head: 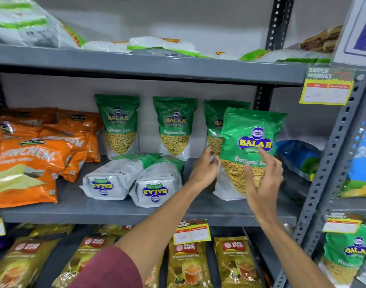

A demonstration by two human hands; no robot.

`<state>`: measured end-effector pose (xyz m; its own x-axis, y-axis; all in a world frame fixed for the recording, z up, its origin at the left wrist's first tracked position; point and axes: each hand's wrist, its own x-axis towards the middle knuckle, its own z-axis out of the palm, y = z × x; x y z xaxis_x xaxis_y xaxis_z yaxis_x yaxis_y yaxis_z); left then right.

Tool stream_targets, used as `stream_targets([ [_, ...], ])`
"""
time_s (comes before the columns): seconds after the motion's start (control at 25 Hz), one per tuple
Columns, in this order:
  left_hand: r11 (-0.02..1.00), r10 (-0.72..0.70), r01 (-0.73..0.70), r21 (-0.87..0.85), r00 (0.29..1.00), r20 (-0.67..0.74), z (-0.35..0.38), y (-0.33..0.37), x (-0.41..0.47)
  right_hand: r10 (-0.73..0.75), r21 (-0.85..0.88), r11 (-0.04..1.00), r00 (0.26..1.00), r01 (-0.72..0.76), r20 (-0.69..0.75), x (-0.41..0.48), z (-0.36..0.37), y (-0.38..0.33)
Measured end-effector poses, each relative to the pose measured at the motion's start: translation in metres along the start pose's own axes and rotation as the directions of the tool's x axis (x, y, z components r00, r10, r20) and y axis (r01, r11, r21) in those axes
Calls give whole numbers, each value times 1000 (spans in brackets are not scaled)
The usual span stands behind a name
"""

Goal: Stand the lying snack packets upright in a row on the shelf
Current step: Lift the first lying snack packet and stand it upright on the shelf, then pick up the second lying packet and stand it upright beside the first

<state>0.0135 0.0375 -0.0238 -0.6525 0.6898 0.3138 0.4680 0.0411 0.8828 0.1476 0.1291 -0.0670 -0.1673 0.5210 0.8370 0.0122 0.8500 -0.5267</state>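
Observation:
A green Balaji snack packet [248, 142] stands upright at the front right of the grey middle shelf [119, 213]. My left hand [205, 169] grips its left edge. My right hand [263, 179] rests against its front with fingers spread. Three more green packets stand upright along the back: one [118, 123], a second [174, 125], and a third [214, 119] partly hidden behind the held packet. Two packets lie flat with their white backs up, one [113, 179] on the left and one [157, 183] beside it.
Orange Munchem packets [32, 161] are piled at the shelf's left. A blue packet [298, 156] lies at the far right beside the perforated upright post [331, 154]. Tea packets [236, 260] fill the shelf below. White and green bags lie on the shelf above.

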Motion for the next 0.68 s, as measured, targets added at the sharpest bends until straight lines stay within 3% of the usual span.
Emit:
stream_targets([
  [0.04,999,38,-38,23,999,-32,-14,5,-2,-71,49,996,997,69,41,2,9,-13],
  [0.12,997,74,-70,33,990,-120,-48,10,-7,-72,142,988,987,52,143,5,32,-40],
  [0.24,988,13,29,150,962,-274,-104,0,-17,158,134,966,918,-219,365,5,71,-70],
  [0.32,895,-75,207,395,943,-324,-136,-19,-28,369,-19,899,736,-437,568,2,96,-79],
  [0.4,735,-192,344,584,932,-308,-151,-36,-41,560,-185,739,438,-647,704,-1,113,-89],
  [0.44,672,-215,355,650,934,-287,-151,-43,-45,584,-226,672,317,-705,747,-4,121,-93],
  [0.48,628,-231,350,695,937,-264,-149,-47,-47,571,-235,646,255,-726,781,-6,127,-97],
  [0.56,613,-262,352,707,935,-238,-142,-51,-48,557,-217,653,267,-725,786,-9,138,-97],
  [0.68,695,-242,333,637,943,-229,-135,-58,-46,590,-163,640,344,-751,730,-12,143,-89],
])
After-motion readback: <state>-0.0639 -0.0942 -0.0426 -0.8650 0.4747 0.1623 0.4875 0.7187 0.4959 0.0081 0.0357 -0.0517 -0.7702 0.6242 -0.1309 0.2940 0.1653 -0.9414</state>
